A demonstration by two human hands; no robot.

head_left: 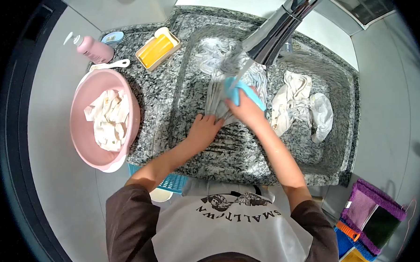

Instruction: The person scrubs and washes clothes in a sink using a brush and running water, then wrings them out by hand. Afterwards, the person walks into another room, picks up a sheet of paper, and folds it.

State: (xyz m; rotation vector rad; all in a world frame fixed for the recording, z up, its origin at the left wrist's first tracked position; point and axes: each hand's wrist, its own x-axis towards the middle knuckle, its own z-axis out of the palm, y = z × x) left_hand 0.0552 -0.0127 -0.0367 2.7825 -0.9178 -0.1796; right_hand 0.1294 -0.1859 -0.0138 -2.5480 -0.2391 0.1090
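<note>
Cloth [216, 94] | below right grip [248, 110], clasping blue item [230, 89] | touching left grip [204, 130], closure unclear

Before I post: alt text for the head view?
A person's right hand holds a light-blue object under a running faucet, over rumpled cloth in a stone sink; the left hand touches the cloth. A pink basin at left holds white fabric.

Left hand [204, 130] and right hand [246, 109] bare, short dark-brown sleeves [132, 221] well behind them, pale shirt front [236, 237] between, black SMALLTOWN lettering [239, 216], dark printed picture [235, 201] nearer the hands, dark collar [235, 255] farthest back
</note>
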